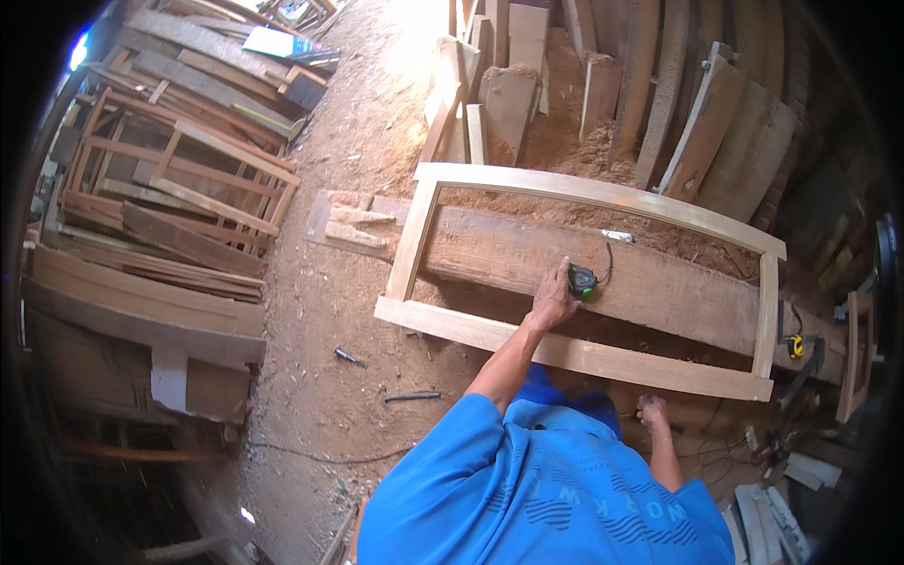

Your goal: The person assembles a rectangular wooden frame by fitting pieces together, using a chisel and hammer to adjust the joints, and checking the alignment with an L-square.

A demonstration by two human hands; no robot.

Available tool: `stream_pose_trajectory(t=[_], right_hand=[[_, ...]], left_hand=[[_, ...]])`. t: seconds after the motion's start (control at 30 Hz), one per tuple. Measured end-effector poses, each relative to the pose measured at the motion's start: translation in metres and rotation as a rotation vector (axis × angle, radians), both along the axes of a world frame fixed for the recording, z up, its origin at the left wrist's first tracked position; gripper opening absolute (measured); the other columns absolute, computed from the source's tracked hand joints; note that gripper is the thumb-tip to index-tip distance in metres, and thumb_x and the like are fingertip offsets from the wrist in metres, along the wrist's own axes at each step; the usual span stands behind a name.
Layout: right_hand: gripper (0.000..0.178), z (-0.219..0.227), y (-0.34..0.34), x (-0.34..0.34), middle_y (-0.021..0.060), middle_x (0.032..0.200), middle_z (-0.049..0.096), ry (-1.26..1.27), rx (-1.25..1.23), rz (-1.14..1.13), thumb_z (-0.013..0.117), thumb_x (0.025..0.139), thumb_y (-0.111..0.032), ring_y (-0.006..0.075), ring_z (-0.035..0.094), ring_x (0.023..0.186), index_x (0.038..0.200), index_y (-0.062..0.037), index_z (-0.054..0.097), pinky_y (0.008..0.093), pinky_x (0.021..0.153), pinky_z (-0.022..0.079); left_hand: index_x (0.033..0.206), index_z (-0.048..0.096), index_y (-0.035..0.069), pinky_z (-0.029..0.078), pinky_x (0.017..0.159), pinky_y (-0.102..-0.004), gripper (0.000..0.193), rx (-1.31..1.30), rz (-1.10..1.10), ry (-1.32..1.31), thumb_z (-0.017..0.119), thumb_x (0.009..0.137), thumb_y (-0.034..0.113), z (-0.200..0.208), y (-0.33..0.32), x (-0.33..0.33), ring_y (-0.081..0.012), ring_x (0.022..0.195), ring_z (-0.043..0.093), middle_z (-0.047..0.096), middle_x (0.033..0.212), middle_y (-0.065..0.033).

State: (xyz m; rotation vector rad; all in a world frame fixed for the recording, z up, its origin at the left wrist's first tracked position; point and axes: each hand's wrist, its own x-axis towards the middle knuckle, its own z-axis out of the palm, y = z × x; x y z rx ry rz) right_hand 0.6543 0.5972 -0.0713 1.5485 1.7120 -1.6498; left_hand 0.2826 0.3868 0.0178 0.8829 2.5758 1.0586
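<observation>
A pale wooden frame with gently curved long rails lies across a thick, rough plank. Inside its opening, over the plank, my left hand has its fingers closed on a black and green tape measure. A dark strap curves away from the tape's far side. Just past the frame's near rail, low on the right, hangs my right hand, its fingers curled; whatever they may hold is hidden. A small white object rests on the plank near the frame's far rail.
Stacked boards and frames fill the left side. Upright planks lean at the back among sawdust. A yellow and black tape measure sits at the plank's right end. Dark tools and a cable lie on the dusty floor.
</observation>
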Motion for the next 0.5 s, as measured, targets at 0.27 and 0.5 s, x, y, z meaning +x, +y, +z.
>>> stream_pose_trajectory(t=[0.27,0.5], right_hand=[[0.019,-0.019,-0.086,0.038,-0.0003,0.064,0.054,0.122,0.018,-0.465,0.056,0.096,-0.025,0.0097,0.048,0.046,0.085,-0.0103,0.061,0.0258,0.036,0.032],[0.033,-0.031,-0.315,0.032,0.0136,0.085,0.072,-0.323,0.362,-0.491,0.059,0.089,-0.031,0.0233,0.067,0.070,0.094,-0.0007,0.070,0.0386,0.068,0.053]], left_hand=[[0.151,0.019,-0.008,0.037,0.110,-0.0499,0.101,0.023,-0.350,-0.129,0.080,0.076,0.021,-0.016,-0.011,-0.033,-0.0482,0.128,0.044,0.043,0.140,-0.0339],[0.153,0.008,-0.004,0.046,0.099,-0.0462,0.101,0.258,-0.626,-0.370,0.075,0.084,0.025,-0.073,-0.026,-0.069,-0.0389,0.118,0.057,0.057,0.128,-0.0281]])
